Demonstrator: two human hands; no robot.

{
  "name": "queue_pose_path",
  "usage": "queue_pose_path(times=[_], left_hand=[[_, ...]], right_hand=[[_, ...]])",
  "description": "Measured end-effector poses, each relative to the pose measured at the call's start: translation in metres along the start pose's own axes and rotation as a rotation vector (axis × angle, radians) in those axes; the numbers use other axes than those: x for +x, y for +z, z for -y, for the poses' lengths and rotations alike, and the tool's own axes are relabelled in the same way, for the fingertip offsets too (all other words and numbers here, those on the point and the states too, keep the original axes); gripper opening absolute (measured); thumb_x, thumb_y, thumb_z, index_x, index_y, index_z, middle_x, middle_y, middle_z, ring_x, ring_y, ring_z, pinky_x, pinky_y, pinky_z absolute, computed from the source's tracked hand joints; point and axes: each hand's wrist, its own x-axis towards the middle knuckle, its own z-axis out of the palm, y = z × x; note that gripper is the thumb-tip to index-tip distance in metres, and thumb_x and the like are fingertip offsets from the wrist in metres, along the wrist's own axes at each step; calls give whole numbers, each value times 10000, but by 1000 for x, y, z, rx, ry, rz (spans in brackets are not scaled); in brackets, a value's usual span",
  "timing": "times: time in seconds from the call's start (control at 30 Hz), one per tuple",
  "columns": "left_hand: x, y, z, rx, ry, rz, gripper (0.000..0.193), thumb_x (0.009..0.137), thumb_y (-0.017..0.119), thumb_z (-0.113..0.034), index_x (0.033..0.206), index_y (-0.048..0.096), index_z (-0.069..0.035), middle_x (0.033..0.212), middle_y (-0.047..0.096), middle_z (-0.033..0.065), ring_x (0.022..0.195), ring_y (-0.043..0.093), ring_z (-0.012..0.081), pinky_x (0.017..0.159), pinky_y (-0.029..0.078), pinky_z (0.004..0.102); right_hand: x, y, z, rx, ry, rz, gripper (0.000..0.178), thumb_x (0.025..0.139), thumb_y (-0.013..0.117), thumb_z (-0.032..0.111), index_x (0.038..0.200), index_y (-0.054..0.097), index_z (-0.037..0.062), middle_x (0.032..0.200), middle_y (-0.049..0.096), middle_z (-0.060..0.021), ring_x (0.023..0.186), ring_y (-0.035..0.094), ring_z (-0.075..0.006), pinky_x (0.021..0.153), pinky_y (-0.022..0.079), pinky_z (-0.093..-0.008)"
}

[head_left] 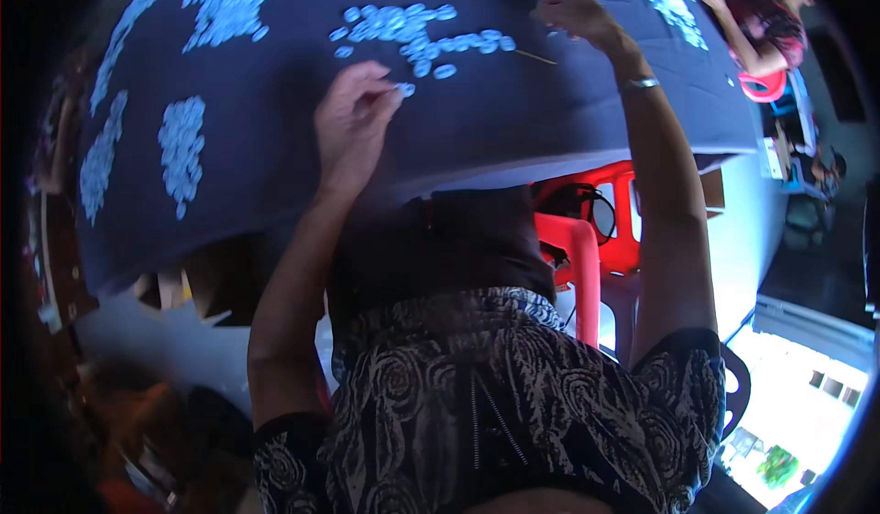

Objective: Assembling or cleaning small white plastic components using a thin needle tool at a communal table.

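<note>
My left hand (353, 120) is raised over the dark cloth, thumb and forefinger pinching a small pale oval piece (404, 89). Further right and farther from me, my right hand (576, 15) is closed with its fingers bent down. Whatever it holds is hidden or too small to name. Between the hands lies a loose cluster of similar pale oval pieces (391, 25), spread in a single layer. A thin yellowish stick-like strip (536, 57) rests at the right end of that cluster, below my right hand.
More pale pieces form a large heap (234, 1) at the far left, a narrow pile (182, 152) at the left, and another heap (665, 1) at the far right. A red plastic chair (577, 248) stands by the table's near edge. Another person (765, 28) sits at the right.
</note>
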Motion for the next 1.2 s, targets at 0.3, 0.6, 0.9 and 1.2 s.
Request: queue_pose_path(times=[0.3, 0.6, 0.9, 1.2], left_hand=[[0, -2, 5, -10, 162, -72, 241, 816, 653, -17, 1040, 572, -60, 850, 602, 23, 740, 571, 68, 588, 479, 189], [-2, -1, 3, -66, 118, -91, 251, 800, 637, 48, 1020, 539, -23, 850, 590, 23, 758, 542, 47, 669, 440, 182], [-1, 0, 3, -76, 112, -110, 237, 804, 624, 52, 1013, 537, -18, 843, 592, 35, 764, 554, 61, 680, 456, 200], [-1, 1, 2, -70, 127, -112, 241, 795, 629, 51, 1008, 539, -17, 842, 593, 36, 761, 556, 64, 675, 457, 196]], right_hand=[[-53, 75, 138, 919, -308, -3, 169, 816, 632, 120, 930, 657, -2, 735, 604, 1, 546, 434, -19, 452, 312, -169], [-62, 99, 148, 1109, -284, 0, 120, 839, 615, 100, 917, 664, 23, 719, 573, 12, 545, 397, -32, 457, 294, -173], [-61, 106, 147, 1189, -282, 22, 131, 846, 625, 99, 934, 664, 9, 697, 531, 29, 576, 395, -31, 476, 297, -184], [-61, 106, 148, 1117, -308, -14, 124, 857, 616, 94, 932, 658, 5, 674, 526, 30, 555, 392, -32, 469, 313, -190]])
